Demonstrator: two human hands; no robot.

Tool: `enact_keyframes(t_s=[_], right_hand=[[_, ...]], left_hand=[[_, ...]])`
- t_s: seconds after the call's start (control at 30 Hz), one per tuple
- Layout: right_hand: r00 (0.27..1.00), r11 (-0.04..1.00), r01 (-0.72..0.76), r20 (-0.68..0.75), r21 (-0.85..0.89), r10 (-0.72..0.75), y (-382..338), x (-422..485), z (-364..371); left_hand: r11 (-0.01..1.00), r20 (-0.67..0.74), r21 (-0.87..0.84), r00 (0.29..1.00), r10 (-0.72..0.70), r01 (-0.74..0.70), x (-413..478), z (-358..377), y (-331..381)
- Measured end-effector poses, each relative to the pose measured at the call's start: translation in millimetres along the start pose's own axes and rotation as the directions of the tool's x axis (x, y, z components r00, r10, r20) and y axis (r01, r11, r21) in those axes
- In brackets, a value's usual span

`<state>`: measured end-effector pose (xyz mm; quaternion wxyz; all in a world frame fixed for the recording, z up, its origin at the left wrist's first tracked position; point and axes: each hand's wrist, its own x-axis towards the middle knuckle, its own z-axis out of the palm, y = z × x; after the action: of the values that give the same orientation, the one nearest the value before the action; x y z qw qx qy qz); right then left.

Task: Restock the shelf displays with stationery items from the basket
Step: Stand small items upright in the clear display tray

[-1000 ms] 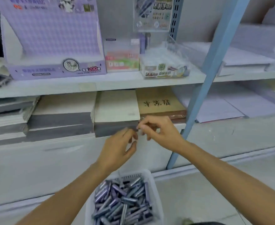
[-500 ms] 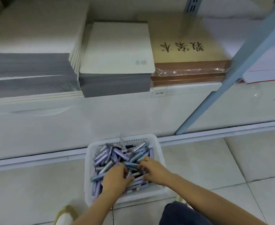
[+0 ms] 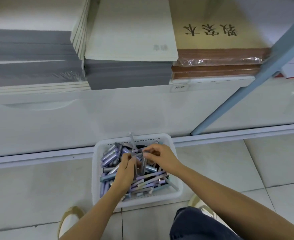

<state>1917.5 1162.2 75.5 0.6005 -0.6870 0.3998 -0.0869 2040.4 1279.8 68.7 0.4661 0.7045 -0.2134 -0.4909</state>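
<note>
Down on the tiled floor below the shelf, the white slatted plastic basket (image 3: pixel 177 191) of lilac pens sat within reach, left hand (image 3: pixel 125 172) and right hand (image 3: pixel 160 157) each apparently pinching upright pens to gather a batch.

Both hands, formerly buried among the pens, now lift upright pens (image 3: pixel 143 164) above the basket (image 3: pixel 176 191) pile.

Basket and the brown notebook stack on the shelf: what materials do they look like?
Basket: likely moulded white plastic, matte, with slotted vent holes along its back wall and rounded corners. Brown notebook stack: kraft-style paper covers, matte tan, with printed black characters; the stack looks wrapped in clear glossy film, going by the crinkled highlights along its front edge.
</note>
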Motion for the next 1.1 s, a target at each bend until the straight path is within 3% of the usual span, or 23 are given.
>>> enact_keyframes(t_s=[0.07,0.17,0.23,0.3,0.37,0.43,0.6,0.97,1.1], right_hand=[[0.999,0.996,-0.018,0.046,0.083,0.014,-6,2,5],[0.994,0.996,-0.021,0.11,0.086,0.011,-11,7,7],[0.995,1.0,-0.002,0.101,0.0,0.002,-11,11,5],[0.997,0.972,0.029,0.076,-0.232,-0.012,-4,16,1],[0.989,0.846,0.066,0.144,-0.529,0.013,9,18,0],[0.972,0.691,0.123,0.228,-0.713,0.062,24,16,3],[0.964,0.458,0.204,0.258,-0.865,0.057,39,20,14],[0.938,0.652,0.195,0.332,-0.733,0.093,45,18,12],[0.971,0.848,0.118,0.237,-0.516,0.009,31,17,6]], left_hand=[[0.995,0.103,-0.087,0.994,-0.041,0.05,-2,0,2],[1.0,0.152,-0.021,0.988,0.001,0.002,0,-7,1],[1.0,0.117,0.007,0.993,0.003,-0.004,3,-13,-1],[0.999,0.065,0.047,0.998,-0.016,0.013,6,-20,-4],[0.996,0.012,0.066,0.998,-0.057,0.056,8,-25,-7],[0.994,-0.001,0.022,0.995,-0.105,0.105,9,-27,-10],[0.991,0.009,0.068,0.993,-0.117,0.116,11,-28,-14],[0.991,0.007,0.062,0.992,-0.122,0.122,10,-25,-21],[0.995,-0.012,0.025,0.996,-0.092,0.093,9,-22,-16]])
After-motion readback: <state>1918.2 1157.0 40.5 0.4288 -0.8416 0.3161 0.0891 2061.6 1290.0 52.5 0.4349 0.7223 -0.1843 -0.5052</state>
